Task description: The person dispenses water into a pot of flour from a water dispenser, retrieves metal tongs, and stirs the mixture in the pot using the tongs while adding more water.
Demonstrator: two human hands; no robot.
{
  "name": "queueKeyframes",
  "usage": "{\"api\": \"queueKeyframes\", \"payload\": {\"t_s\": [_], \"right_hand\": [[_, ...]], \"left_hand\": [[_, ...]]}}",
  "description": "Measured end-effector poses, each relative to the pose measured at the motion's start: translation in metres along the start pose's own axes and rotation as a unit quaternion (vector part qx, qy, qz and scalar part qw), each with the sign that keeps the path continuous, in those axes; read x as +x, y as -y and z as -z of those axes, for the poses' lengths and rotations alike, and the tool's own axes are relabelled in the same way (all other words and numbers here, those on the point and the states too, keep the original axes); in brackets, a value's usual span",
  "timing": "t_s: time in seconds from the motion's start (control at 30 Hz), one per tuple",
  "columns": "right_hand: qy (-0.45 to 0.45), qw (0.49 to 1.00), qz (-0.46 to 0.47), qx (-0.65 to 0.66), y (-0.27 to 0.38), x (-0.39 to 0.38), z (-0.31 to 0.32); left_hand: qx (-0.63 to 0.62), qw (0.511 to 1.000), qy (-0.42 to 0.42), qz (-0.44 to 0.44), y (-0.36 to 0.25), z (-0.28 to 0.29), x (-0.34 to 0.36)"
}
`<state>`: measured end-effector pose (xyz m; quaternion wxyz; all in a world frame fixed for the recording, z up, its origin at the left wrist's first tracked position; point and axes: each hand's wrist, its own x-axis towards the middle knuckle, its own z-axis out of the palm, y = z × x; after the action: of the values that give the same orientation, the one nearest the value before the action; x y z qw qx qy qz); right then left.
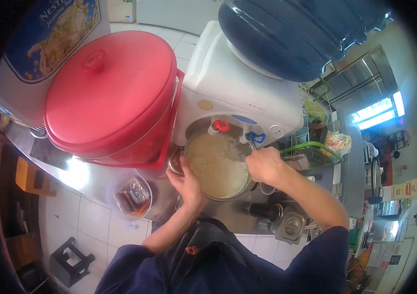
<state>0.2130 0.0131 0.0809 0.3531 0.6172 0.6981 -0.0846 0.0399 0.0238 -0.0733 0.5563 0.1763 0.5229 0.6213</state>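
Note:
Below the taps of a white water dispenser (pixel 247 100) sits a wide round metal pot (pixel 218 166) of cloudy beige liquid, with a paler, foamy patch along its right side. At the pot's left rim my left hand (pixel 186 183) is closed around a small round metal cup (pixel 174 162), its inside dark brown. My right hand (pixel 265 166) is closed in a fist over the pot's right rim, gripping a thin metal handle (pixel 252 145). Whatever the handle ends in cannot be made out. Both the red tap (pixel 221 126) and the blue tap (pixel 255 137) are just beyond the pot.
A big red lidded tub (pixel 110 98) stands at left. The dispenser carries a large blue water bottle (pixel 301 34). Nearer me are a clear container with packets (pixel 133 196), a dark cylinder (pixel 265 211) and a lidded steel container (pixel 291 228). A green wire rack (pixel 316 145) stands right; a black stool (pixel 72 262) is on the floor.

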Motion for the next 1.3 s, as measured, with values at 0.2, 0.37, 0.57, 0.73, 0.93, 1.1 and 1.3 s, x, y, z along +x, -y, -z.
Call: {"api": "queueKeyframes", "payload": {"t_s": [0.2,0.37,0.57,0.73,0.93,1.1,1.3], "right_hand": [[0.148,0.983,0.046,0.094,-0.006,-0.002,0.007],[0.005,0.972,0.001,0.234,0.018,-0.016,-0.020],[-0.192,0.955,-0.104,0.199,0.055,-0.014,-0.041],[-0.212,0.946,-0.109,0.220,0.056,-0.017,-0.043],[-0.191,0.960,0.025,0.204,0.060,-0.034,-0.038],[-0.215,0.963,-0.031,0.160,0.050,-0.023,-0.032],[-0.243,0.951,-0.016,0.191,0.066,-0.019,-0.045]], "left_hand": [[0.014,1.000,0.001,0.008,-0.003,0.001,0.001],[-0.002,0.999,0.017,0.046,-0.008,0.000,0.001],[0.003,1.000,0.018,0.005,-0.003,0.002,0.003],[0.014,1.000,0.010,0.019,-0.005,-0.001,-0.001],[0.004,1.000,-0.004,0.024,-0.004,0.001,0.001],[0.001,0.999,-0.001,0.034,-0.006,-0.001,-0.003],[-0.001,1.000,0.007,0.026,-0.008,-0.002,-0.003]]}}
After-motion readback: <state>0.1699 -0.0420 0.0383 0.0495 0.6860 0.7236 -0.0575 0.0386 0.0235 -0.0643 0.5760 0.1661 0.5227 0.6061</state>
